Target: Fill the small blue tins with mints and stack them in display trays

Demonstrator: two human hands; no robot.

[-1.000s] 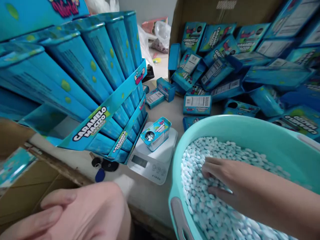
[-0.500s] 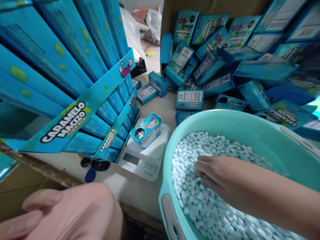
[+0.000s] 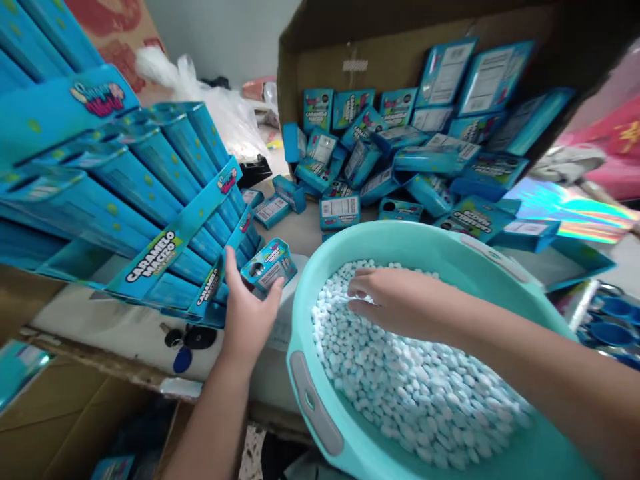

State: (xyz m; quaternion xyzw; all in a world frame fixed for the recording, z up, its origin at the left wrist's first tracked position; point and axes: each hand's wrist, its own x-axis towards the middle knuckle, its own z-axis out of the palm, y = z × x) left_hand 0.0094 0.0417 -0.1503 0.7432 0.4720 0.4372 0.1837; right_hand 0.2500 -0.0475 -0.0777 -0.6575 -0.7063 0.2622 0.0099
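Observation:
My left hand [image 3: 250, 303] is at a small blue candy box [image 3: 270, 265] on the white kitchen scale [image 3: 281, 327]. Its thumb and fingers are spread in a V at the near side of the box. A round hole in the box top shows pale candies inside. My right hand [image 3: 376, 293] reaches into a turquoise tub [image 3: 300, 303], fingers curled around a few candies at the surface of the pale blue candies [image 3: 415, 380]. How many it holds is hidden. My left hand and the tub cover most of the scale.
On the left, a blue display carton [image 3: 170, 230] full of upright boxes leans over the table. Behind the tub, a cardboard carton [image 3: 320, 63] holds many blue boxes, some spilling out. Keys [image 3: 173, 337] lie near the table edge. A plastic bag [image 3: 220, 113] sits at the back.
My left hand has moved from the lower left, palm up, to the box on the scale. My right hand stays among the candies, its fingers slightly higher. The view has shifted.

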